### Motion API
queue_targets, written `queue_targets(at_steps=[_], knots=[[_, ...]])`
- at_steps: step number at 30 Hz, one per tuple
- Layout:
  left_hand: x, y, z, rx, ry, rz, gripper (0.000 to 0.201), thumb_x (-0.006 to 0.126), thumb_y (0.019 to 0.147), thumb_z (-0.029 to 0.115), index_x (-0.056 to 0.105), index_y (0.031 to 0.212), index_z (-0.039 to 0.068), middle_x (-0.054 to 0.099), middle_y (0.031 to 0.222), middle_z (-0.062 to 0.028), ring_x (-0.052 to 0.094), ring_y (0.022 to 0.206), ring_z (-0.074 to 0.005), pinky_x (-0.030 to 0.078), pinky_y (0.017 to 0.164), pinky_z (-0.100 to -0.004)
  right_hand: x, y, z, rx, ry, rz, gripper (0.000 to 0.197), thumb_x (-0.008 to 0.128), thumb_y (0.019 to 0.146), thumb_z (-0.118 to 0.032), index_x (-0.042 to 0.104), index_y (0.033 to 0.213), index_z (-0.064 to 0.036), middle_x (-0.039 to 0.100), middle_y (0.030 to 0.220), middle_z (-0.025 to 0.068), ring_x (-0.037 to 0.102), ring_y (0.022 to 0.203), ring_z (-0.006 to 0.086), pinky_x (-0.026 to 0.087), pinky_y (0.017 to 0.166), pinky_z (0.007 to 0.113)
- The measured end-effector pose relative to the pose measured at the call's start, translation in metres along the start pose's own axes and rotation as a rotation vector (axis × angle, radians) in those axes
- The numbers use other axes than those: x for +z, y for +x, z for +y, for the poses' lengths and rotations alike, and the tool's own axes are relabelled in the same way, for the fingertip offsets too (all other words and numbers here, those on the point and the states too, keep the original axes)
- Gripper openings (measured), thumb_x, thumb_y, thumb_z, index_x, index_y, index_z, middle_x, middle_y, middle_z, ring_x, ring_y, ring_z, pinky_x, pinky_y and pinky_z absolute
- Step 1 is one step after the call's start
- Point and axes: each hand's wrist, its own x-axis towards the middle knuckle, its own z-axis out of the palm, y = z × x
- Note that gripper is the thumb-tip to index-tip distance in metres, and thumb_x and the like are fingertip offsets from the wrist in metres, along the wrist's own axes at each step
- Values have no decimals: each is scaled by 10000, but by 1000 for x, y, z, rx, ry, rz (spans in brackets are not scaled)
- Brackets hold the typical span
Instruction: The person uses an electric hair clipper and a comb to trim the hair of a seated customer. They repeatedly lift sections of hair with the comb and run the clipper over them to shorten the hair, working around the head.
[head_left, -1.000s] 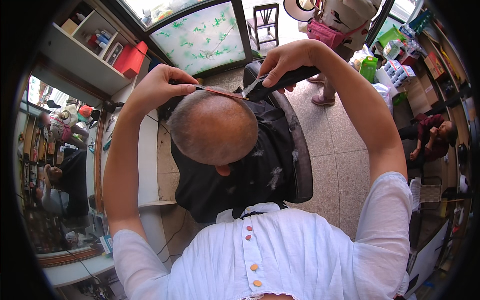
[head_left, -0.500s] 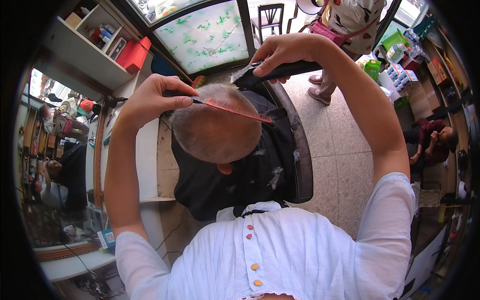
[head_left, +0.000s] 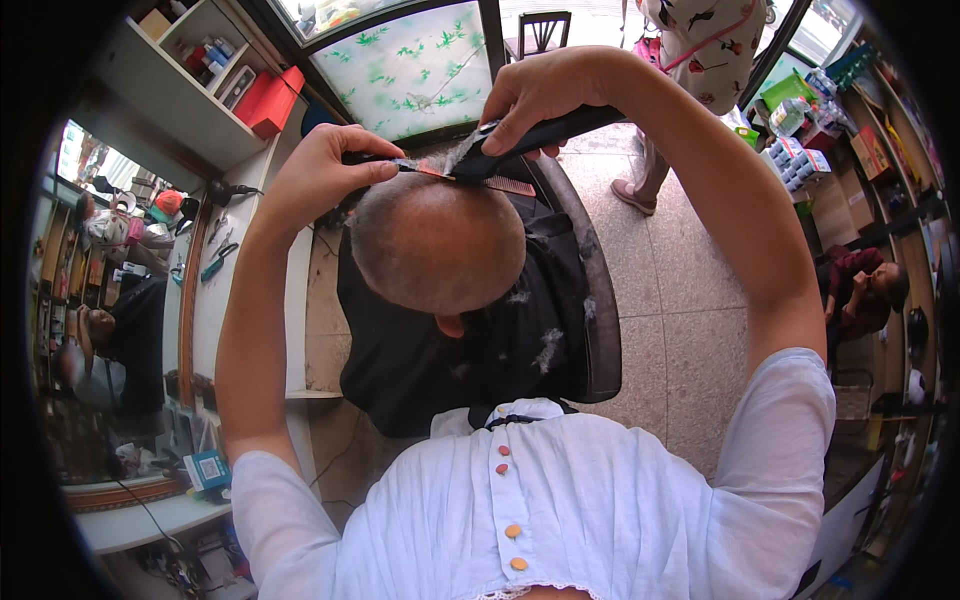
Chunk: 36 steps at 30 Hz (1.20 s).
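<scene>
A seated person's head with short grey hair is in front of me, above a black cape with loose hair clippings on it. My left hand pinches the dark handle end of a red comb, which lies across the far top of the head. Closed around black hair clippers, my right hand holds their blade end against the comb. A tuft of grey hair sits at the blade. The clippers cover the comb's middle.
A dark chair edge curves right of the cape. At left stand a counter and a mirror. Another person stands far right on the tiled floor; one more sits at the right by shelves.
The clippers have moved left and down onto the comb, which they now partly cover. My left hand has shifted slightly up and right. The standing person has moved a little.
</scene>
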Motion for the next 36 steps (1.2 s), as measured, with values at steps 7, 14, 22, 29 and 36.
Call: queue_targets(at_steps=[7, 14, 22, 29, 36], knots=[[2, -33, -4, 41, -203, -53, 235, 739, 804, 128, 711, 995, -6, 642, 852, -15, 578, 797, -78, 460, 734, -230, 3, -12, 2, 17, -30, 86, 420, 736, 814, -343, 677, 1010, 24, 642, 682, 74, 616, 536, 122, 503, 502, 236], [0, -36, -23, 5, -163, 56, 251, 732, 827, 142, 700, 1020, -16, 618, 859, -15, 586, 815, -86, 472, 756, -214, 7, -30, -11, 135, -119, 3, 421, 728, 813, -395, 686, 912, 13, 645, 670, 97, 646, 562, 149, 541, 533, 261], [1, -23, -28, 105, -107, 104, 238, 734, 813, 121, 705, 1010, -11, 604, 844, -19, 557, 802, -94, 441, 755, -234, 11, -12, -60, 185, -244, 87, 367, 688, 834, -297, 678, 991, 36, 636, 645, 88, 621, 515, 130, 489, 475, 238], [2, -43, -31, 157, -259, -17, 215, 721, 830, 100, 698, 1005, -23, 598, 855, -2, 570, 823, -77, 451, 762, -212, 17, -15, -56, 239, -156, 226, 466, 727, 809, -344, 660, 1046, 52, 653, 703, 93, 634, 533, 145, 525, 507, 237], [3, -44, -46, 133, -268, 95, 227, 711, 845, 116, 692, 1032, -12, 590, 838, 4, 551, 768, -64, 438, 692, -203, 16, -39, -73, 414, -210, 43, 354, 715, 828, -256, 671, 1031, 31, 660, 684, 94, 621, 504, 129, 508, 484, 239]])
